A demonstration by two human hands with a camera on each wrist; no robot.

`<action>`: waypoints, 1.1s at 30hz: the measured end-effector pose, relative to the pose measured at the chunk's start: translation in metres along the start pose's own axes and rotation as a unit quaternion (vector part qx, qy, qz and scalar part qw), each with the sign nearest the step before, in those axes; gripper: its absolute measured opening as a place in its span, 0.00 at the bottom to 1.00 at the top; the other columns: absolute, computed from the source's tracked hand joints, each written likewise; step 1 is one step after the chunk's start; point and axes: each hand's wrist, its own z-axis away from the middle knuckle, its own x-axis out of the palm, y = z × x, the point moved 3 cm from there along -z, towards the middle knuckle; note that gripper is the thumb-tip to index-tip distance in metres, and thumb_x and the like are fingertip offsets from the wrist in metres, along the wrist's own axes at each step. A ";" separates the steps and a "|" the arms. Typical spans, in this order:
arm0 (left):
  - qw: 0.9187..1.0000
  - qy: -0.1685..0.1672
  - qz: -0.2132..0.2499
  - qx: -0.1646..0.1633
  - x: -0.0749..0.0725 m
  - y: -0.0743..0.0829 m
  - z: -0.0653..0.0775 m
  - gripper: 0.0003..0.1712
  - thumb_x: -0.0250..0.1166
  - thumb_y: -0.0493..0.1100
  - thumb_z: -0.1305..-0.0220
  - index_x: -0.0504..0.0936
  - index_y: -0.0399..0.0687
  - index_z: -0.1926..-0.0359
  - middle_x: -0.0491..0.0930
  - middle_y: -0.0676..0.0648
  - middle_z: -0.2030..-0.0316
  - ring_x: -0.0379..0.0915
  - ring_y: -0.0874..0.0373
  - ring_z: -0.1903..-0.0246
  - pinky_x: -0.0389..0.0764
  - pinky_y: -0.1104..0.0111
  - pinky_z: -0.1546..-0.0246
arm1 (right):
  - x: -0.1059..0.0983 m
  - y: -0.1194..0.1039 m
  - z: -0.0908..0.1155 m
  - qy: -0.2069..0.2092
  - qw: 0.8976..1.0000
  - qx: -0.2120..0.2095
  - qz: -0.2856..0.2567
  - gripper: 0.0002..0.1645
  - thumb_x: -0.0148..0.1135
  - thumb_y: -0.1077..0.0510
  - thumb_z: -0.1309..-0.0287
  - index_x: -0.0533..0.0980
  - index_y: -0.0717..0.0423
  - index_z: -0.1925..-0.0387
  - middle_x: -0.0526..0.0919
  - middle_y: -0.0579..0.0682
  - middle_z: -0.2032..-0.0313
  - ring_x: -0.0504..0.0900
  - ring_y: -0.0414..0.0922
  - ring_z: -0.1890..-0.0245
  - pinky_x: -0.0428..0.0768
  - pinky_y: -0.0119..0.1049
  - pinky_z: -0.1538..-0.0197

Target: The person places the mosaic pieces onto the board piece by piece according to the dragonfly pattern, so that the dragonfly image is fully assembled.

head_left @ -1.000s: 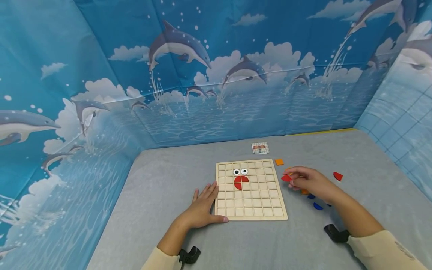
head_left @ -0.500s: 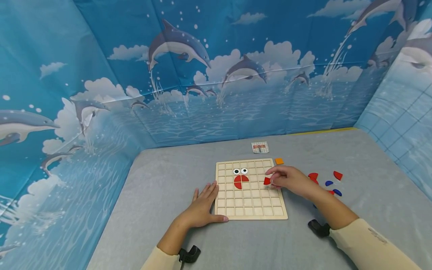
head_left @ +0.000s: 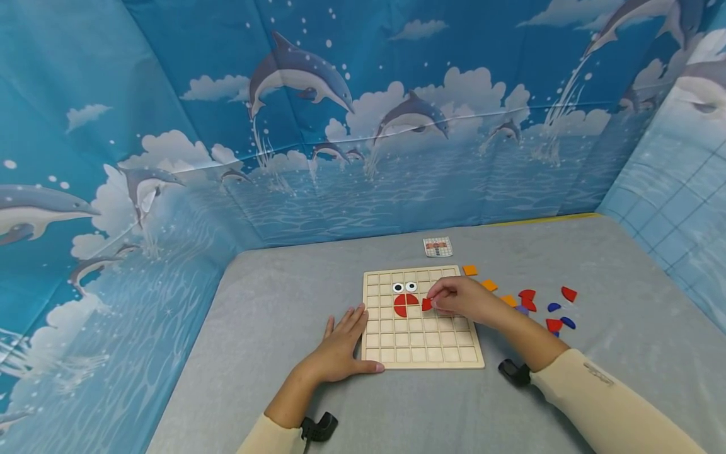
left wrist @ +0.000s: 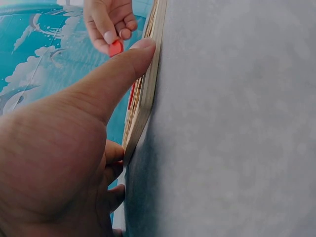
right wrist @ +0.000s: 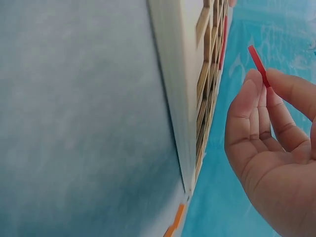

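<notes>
The grid board point(head_left: 425, 340) is of bare wood, smooth and matt. The worktop point(head_left: 272, 309) appears covered with soft, matt cloth. The backdrop point(head_left: 363, 183) is a creased sheet with slight sheen. The held red piece point(right wrist: 258, 62) looks smooth; its material is not certain.

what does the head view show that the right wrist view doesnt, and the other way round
Only the head view shows the picture card, the loose blue pieces and the two eye pieces on the wooden grid board.

Only the right wrist view shows the palm side of the right hand and the held red piece nearly edge-on.

Both share that pinch, the board, some orange, the grey surface and the blue backdrop.
</notes>
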 end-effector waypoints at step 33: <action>1.000 -0.003 -0.005 -0.005 0.000 0.001 -0.001 0.68 0.67 0.77 0.47 0.44 0.51 0.18 0.37 0.54 0.18 0.32 0.49 0.18 0.32 0.38 0.24 | 0.028 -0.005 -0.026 0.004 0.991 -0.024 0.130 0.04 0.65 0.64 0.37 0.84 0.54 0.63 0.84 0.47 0.69 0.76 0.42 0.73 0.76 0.36 0.66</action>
